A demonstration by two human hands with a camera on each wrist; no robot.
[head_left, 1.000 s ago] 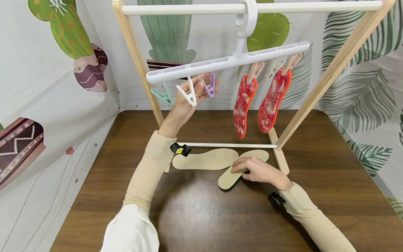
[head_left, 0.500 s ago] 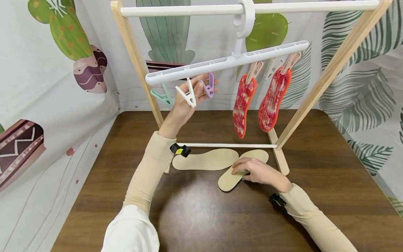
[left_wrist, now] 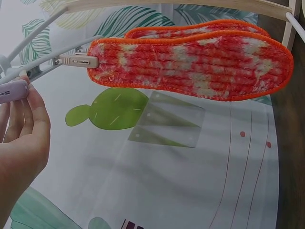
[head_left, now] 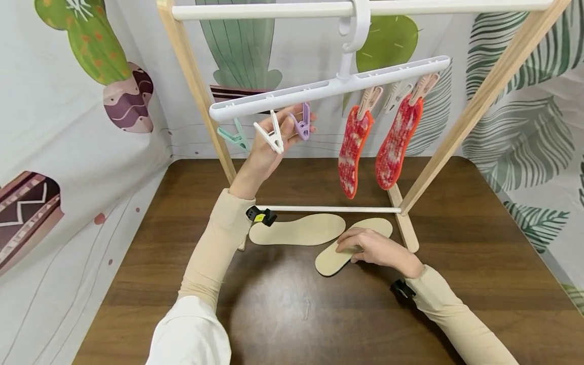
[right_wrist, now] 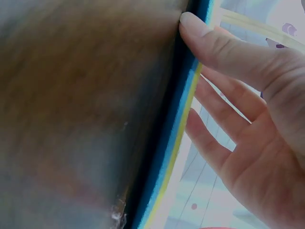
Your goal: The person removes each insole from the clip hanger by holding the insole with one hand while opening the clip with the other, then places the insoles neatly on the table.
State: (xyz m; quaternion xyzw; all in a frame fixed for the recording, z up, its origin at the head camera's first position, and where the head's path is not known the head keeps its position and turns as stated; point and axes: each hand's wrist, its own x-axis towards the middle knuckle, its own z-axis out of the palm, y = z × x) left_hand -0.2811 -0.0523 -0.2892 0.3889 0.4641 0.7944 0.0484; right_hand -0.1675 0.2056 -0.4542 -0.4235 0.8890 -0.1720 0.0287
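My left hand (head_left: pixel 272 139) is raised under the white clip hanger (head_left: pixel 296 95), its thumb and fingers holding a purple clothes peg (head_left: pixel 303 126). A white peg (head_left: pixel 274 136) hangs in front of that hand, with a green peg (head_left: pixel 237 136) to its left. Down on the table, my right hand (head_left: pixel 371 247) pinches the side of a beige insole (head_left: pixel 332 260), fingers on top and thumb at the edge. In the right wrist view this insole's edge (right_wrist: pixel 183 102) is blue and yellow. Another beige insole (head_left: pixel 296 230) lies flat to the left.
Two red insoles (head_left: pixel 353 157) hang from pinkish pegs (head_left: pixel 370 101) on the hanger's right half, with a pale peg (head_left: pixel 396 97) between them. The hanger hooks over a white rail (head_left: pixel 274 10) between wooden posts (head_left: pixel 479 114). A white lower bar (head_left: pixel 328 209) runs behind the beige insoles.
The far end of the beige insole in my right hand has shifted very slightly to the right. Both hands stay almost where they were.
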